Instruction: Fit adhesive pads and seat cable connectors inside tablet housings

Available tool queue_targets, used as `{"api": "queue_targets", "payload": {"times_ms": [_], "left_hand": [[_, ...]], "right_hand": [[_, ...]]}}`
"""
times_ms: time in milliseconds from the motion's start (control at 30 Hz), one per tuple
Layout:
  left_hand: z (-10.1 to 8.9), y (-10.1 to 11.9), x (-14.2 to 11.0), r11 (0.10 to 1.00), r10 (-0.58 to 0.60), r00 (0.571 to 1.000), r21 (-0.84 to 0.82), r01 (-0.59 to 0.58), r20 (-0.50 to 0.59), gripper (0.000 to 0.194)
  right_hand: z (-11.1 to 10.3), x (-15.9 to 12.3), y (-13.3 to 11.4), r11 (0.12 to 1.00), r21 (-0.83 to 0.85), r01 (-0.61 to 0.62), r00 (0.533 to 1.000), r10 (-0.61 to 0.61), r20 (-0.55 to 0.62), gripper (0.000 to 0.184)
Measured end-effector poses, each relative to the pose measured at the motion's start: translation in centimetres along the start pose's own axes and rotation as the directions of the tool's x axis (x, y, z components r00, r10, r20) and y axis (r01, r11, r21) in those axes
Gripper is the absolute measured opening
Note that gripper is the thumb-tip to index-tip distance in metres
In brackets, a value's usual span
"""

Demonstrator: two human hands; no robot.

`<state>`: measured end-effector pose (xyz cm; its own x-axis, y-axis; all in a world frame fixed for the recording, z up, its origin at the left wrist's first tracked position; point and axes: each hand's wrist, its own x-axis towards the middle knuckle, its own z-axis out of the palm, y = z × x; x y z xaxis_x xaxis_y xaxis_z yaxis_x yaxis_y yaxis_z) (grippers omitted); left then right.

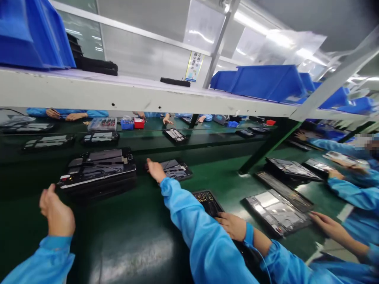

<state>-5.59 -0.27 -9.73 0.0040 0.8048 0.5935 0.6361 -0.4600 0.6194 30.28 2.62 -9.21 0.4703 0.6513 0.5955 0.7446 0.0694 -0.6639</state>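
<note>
A stack of open tablet-like devices (99, 167), with metal plates and black cables showing on top, stands on the dark green bench to the left. My left hand (57, 211) is just in front of its left end, fingers loosely curved and nothing in them. Past the stack's right end, my right hand (155, 170) reaches forward beside another opened device (176, 169). Its fingers point away from me and look apart from the stack; whether they touch the smaller device is unclear. Blue sleeves cover both of my arms.
A co-worker's hand (232, 225) rests on a black casing (209, 203) close under my right arm. More opened devices (278, 213) lie to the right. Beyond are a conveyor strip with devices (174, 135), small parts boxes (127, 124) and an overhead shelf (133, 94) with blue bins.
</note>
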Motion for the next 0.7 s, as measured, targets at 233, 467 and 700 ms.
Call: {"api": "queue_targets", "payload": {"times_ms": [233, 467, 700], "left_hand": [[12.3, 9.8, -7.1, 0.985, -0.045, 0.858, -0.122, 0.124, 0.511, 0.044], [23.1, 10.4, -3.3, 0.937, -0.295, 0.790, 0.002, 0.349, 0.537, 0.042], [14.8, 9.9, -5.3, 0.918, -0.286, 0.809, -0.095, 0.385, 0.513, 0.069]], "right_hand": [[-4.0, 2.1, 8.5, 0.816, -0.373, -0.441, 0.817, 0.537, 0.211, 0.037], [-4.7, 0.6, 11.9, 0.760, -0.367, -0.537, 0.734, 0.635, 0.240, 0.036], [-5.4, -3.7, 8.6, 0.836, -0.073, -0.544, 0.806, 0.545, 0.232, 0.034]]}}
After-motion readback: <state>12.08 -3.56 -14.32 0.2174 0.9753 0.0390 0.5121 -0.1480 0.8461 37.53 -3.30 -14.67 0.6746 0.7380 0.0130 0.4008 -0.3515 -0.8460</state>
